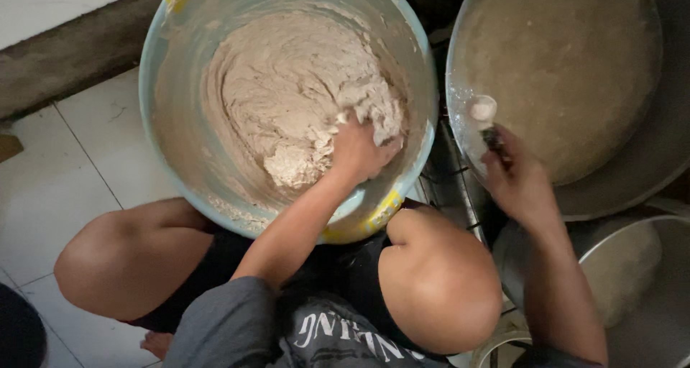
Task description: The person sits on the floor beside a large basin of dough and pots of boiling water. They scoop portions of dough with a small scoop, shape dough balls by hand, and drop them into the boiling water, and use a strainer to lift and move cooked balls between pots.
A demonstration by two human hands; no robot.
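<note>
Scooping Soft Dough From the Big Blue Tub

Digging into the pale dough (287,95), the left hand (357,152) is curled down into its near right edge. The fingers are sunk in the soft mass, so they close on a lump of it, but how tight they squeeze cannot be seen. The dough fills the middle of a round light blue tub (154,123) with yellow handles. It is a wide heap, a bit longer from the far side to the near side, and it has swirly ridges on top. Smears of it coat the tub walls.

The right hand (519,185) is well apart from the left one, off to the right. It is closed around a small spoon (484,116). The dark handle is hidden in the fist. The spoon points up and away from the person, with its pale round bowl at the top. The bowl sits over the near rim of a big metal pan (647,152), which is full of murky brownish liquid (560,66).

The tub rests between the person's bare knees, on a white tiled floor (65,188). A metal rack (449,188) lies between the tub and the pan. Another metal pot (647,296) stands at the lower right, just under the right arm. A dark round thing (18,332) peeks in at the lower left corner.
</note>
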